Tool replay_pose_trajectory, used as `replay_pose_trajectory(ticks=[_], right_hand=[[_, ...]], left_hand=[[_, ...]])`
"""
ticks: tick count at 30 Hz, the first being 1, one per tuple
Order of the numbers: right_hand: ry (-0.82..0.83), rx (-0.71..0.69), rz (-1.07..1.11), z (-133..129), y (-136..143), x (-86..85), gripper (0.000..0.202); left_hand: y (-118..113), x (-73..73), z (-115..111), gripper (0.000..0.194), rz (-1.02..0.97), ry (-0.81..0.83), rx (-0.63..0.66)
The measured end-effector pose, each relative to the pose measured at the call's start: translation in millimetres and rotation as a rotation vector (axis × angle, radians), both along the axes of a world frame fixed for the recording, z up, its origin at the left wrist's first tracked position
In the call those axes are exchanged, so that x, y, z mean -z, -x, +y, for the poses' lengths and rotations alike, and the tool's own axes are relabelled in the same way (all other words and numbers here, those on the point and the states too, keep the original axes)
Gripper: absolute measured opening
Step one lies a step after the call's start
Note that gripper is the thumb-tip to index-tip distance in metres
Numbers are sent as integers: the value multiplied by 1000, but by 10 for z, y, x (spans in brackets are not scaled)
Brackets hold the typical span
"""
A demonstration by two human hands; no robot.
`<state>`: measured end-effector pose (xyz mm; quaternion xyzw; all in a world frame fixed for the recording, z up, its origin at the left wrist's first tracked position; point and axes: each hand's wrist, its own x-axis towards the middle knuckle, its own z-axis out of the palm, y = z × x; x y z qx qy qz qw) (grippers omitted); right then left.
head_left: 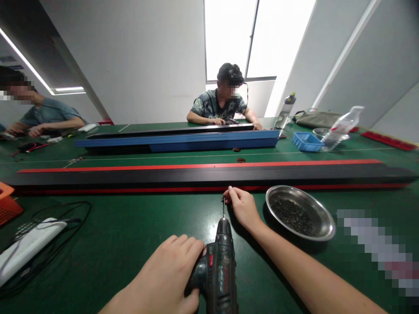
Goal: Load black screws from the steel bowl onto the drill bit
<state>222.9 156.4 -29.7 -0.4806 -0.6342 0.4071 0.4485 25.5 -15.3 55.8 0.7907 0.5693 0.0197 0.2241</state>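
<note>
My left hand (166, 270) is wrapped round the handle of a black cordless drill (224, 266), its bit pointing away from me. At the bit's tip my right hand (244, 207) is closed in a pinch on a small dark screw (223, 199), mostly hidden by the fingers. Just beyond the fingertips a long black bar with red edges (196, 175) lies across the table. To the right of my right hand sits a steel bowl (322, 231) holding many small dark screws (291, 216).
Across the green table (131, 226) a person (222, 102) works behind a long blue bar (209, 143). A white power strip (36, 244) with cables and an orange basket (8, 203) are at left. A blue tray (307, 142) and a plastic bottle (342, 128) stand back right.
</note>
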Motion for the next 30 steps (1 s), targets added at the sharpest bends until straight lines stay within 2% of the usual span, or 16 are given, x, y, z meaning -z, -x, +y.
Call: replay_pose_trajectory(ticks=[4,7,11,16,22,26,30], right_hand=[[16,-12,67,20,8,42,45],[9,-13,68,24,14,59,55],[31,-6,63,17,22,52,68],[44,-11,38,19,19,43,71],[-5,33,-38,12,-1,14,60],[-50,62,-73,17,-7,15,50],[-58,34,-86,25,1,36,48]], left_hand=[[-8,-76,48,45,24,91,3],[-1,-74,59,46,44,128,6],[-10,-32,24,52,88,79,-13],[-44,11,-2,57,163,16,-26],[-2,100,40,61,112,36,-54],[23,176,49,58,117,-46,-56],[55,266,59,59,137,-148,-44]])
